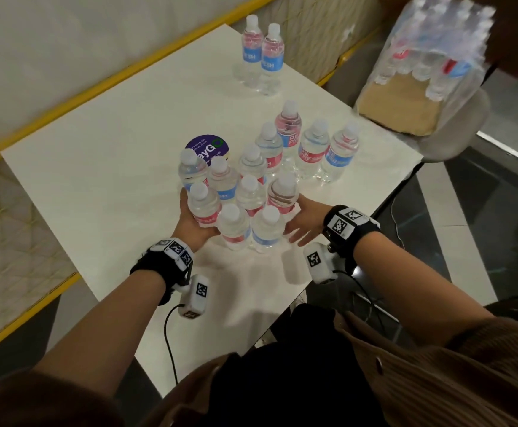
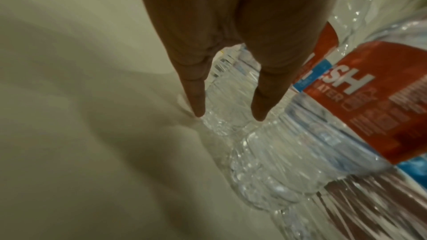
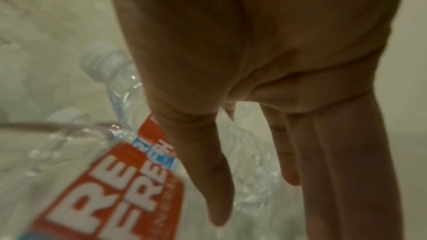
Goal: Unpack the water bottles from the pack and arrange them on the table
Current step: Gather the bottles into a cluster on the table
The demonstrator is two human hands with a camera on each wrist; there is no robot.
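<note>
Bottle cluster (image 1: 239, 204) stands upright on worktop (image 1: 103, 167), directly between both hands. Left hand (image 1: 194, 223) flat-fingered against cluster's left side; right hand (image 1: 305, 218) flat, fingers extended, at its right side. Long axes vertical. Neither hand grips; likely squeezing cluster together.

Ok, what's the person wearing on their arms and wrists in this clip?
Both forearms are bare, with brown ribbed sleeves pushed up. Each wrist carries a black strap topped with white blocks bearing black square-code markers, and a white camera pod with the same markers hangs below. Black cables trail from the pods.
</note>
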